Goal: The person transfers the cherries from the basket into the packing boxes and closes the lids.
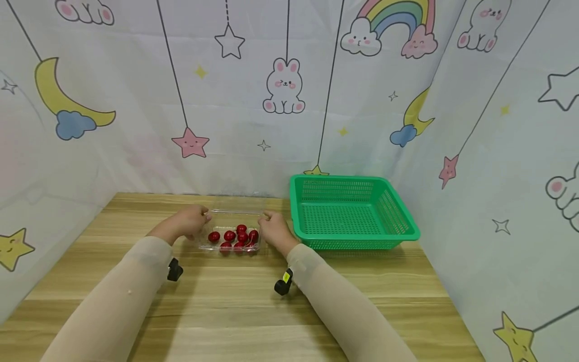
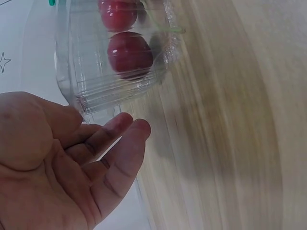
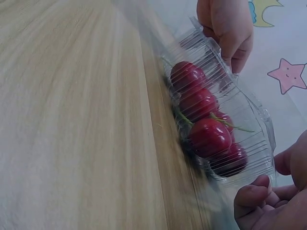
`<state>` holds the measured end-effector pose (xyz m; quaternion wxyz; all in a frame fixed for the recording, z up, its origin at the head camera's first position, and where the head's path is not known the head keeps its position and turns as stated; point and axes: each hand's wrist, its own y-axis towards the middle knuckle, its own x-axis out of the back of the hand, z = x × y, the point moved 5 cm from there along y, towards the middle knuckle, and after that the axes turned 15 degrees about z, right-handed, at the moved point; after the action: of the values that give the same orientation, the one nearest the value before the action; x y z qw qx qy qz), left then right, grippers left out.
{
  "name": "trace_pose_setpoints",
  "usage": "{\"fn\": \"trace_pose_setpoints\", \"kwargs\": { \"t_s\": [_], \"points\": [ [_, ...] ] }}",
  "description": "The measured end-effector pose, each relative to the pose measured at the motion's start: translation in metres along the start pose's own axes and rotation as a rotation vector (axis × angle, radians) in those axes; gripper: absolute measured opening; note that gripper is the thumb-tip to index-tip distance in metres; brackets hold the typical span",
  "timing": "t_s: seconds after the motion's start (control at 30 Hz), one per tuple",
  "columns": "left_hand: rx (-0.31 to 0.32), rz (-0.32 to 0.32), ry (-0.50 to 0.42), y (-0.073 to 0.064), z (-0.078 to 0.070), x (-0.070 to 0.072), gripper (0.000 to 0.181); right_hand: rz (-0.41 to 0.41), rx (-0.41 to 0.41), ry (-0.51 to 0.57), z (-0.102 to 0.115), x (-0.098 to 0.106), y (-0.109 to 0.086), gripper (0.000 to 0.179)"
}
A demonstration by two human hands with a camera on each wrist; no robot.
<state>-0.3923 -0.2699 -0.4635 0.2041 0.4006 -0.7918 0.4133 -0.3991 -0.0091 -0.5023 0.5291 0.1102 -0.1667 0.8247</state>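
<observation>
A clear plastic clamshell box (image 1: 204, 242) sits on the table, its lid (image 1: 239, 204) raised at the back. Several dark red cherries (image 1: 229, 236) lie inside, some with green stems (image 3: 233, 124). My left hand (image 1: 192, 221) pinches the box's left rim; in the left wrist view its thumb (image 2: 67, 120) meets the box corner while other fingers spread below. On the opposite side, my right hand (image 1: 277, 232) grips the edge between thumb and fingers, close to the corner in the right wrist view.
A green plastic basket (image 1: 357, 237) with slotted walls stands on the wooden table (image 1: 235, 306), just right of my right hand. Behind the table hangs a white cloth (image 1: 235, 171) printed with stars, moons and rabbits; it also closes off both sides.
</observation>
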Motion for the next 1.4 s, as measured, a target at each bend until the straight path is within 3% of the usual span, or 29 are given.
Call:
{"fn": "trace_pose_setpoints", "kwargs": {
  "t_s": [0.43,0.77,0.93,1.13,1.27,1.4],
  "points": [
    [0.003,-0.018,-0.058,-0.002,-0.001,0.001,0.063,-0.004,0.013,0.16,0.001,0.001,-0.003,0.057],
    [-0.089,-0.06,-0.17,-0.007,0.0,0.006,0.071,-0.019,0.037,0.249,-0.001,0.0,-0.004,0.059],
    [-0.122,-0.055,-0.199,-0.013,0.002,0.011,0.1,-0.05,0.049,0.214,0.0,0.005,-0.004,0.052],
    [-0.145,-0.022,-0.23,-0.016,0.0,0.017,0.117,-0.082,0.061,0.232,-0.001,0.009,-0.003,0.043],
    [-0.146,0.024,-0.252,-0.02,0.0,0.018,0.113,-0.092,0.088,0.262,-0.004,0.01,-0.002,0.04],
    [-0.139,0.086,-0.287,-0.026,0.0,0.018,0.1,-0.139,0.097,0.217,-0.003,0.012,-0.001,0.037]
  ]
}}
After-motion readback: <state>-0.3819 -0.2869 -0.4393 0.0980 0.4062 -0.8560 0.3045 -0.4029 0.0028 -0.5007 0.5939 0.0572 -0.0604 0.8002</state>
